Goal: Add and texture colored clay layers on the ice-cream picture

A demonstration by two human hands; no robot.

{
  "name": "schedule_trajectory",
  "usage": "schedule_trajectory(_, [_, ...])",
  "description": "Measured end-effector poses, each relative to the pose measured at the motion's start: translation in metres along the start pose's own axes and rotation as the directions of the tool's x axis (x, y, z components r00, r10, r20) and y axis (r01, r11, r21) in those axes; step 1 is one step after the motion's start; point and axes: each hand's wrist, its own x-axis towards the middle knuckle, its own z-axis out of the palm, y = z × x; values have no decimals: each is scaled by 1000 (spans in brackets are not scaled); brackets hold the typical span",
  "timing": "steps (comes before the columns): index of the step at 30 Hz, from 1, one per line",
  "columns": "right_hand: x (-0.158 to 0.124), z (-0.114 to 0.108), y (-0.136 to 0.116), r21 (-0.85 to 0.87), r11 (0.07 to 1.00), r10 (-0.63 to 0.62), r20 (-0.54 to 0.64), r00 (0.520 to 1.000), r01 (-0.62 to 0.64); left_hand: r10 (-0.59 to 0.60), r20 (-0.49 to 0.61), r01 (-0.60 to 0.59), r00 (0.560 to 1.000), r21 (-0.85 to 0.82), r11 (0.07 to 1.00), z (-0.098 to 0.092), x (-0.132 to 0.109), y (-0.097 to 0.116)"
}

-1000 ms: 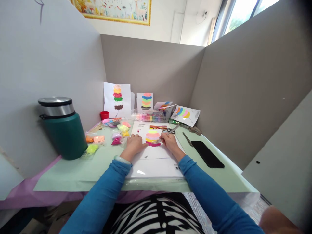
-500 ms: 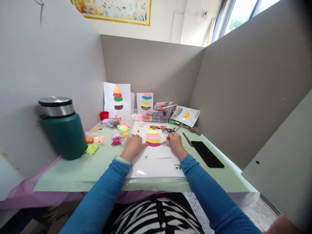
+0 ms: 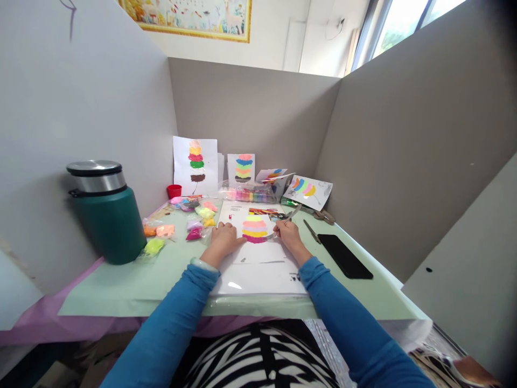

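A white paper (image 3: 246, 253) lies in front of me, bearing stacked bands of coloured clay (image 3: 254, 233): yellow, pink, orange-yellow and magenta at the bottom. My left hand (image 3: 223, 240) rests on the paper's left side, fingers laid out, its thumb at the left end of the magenta band. Between the fingers of my right hand (image 3: 289, 235) is a metal fork (image 3: 294, 212), its handle slanting up and away to the right. The fork's tines reach the right end of the lower bands; whether they press into the clay is too small to tell.
Small bags of coloured clay (image 3: 194, 233) and a green flask (image 3: 111, 223) stand left. Behind are pencils (image 3: 262, 212), a clear pack of clay (image 3: 250, 194), a red cup (image 3: 174, 191) and propped pictures (image 3: 195, 167). A knife (image 3: 312, 231) and black phone (image 3: 344, 255) lie right.
The fork has shifted slightly left and its handle has tipped a little lower with my right hand. My left hand stays in place on the paper.
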Motion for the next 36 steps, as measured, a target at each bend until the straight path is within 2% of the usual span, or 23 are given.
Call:
schedule_trajectory(5, [1,-11,-2,-21,999,30,-77,997,-31,-8,6,8,1000,-7,1000,0,0,0])
schedule_trajectory(10, [-3,-4,-6,79,997,-17,-15,1000,19,-10,11,10,1000,-9,1000,-2,-1,1])
schedule_trajectory(13, [-2,-2,-4,26,1000,-7,3,1000,7,-7,7,7,1000,1,1000,-2,-1,1])
schedule_trajectory(17, [1,-8,-2,-74,997,8,-88,996,-14,-3,9,3,1000,3,1000,-1,0,0])
schedule_trajectory(19, [1,-9,-1,-68,998,3,-107,994,-10,-5,9,5,1000,-1,1000,0,0,0])
schedule_trajectory(23, [-1,-4,-3,36,999,-10,-25,1000,11,-1,3,1,1000,-7,1000,-1,0,0])
schedule_trajectory(26, [-1,-2,-3,8,1000,6,5,1000,-6,-3,5,3,1000,-7,1000,-2,-1,1])
schedule_trajectory(30, [0,-9,-2,-120,993,7,-117,993,-21,-10,16,11,1000,-7,1000,-2,0,1])
schedule_trajectory(32, [0,-11,-2,-126,992,-3,-150,989,-16,-13,18,13,1000,-6,1000,-2,0,1])
schedule_trajectory(36, [-2,-5,-2,-10,1000,-7,-62,998,7,-12,10,12,1000,-5,1000,-2,-1,2])
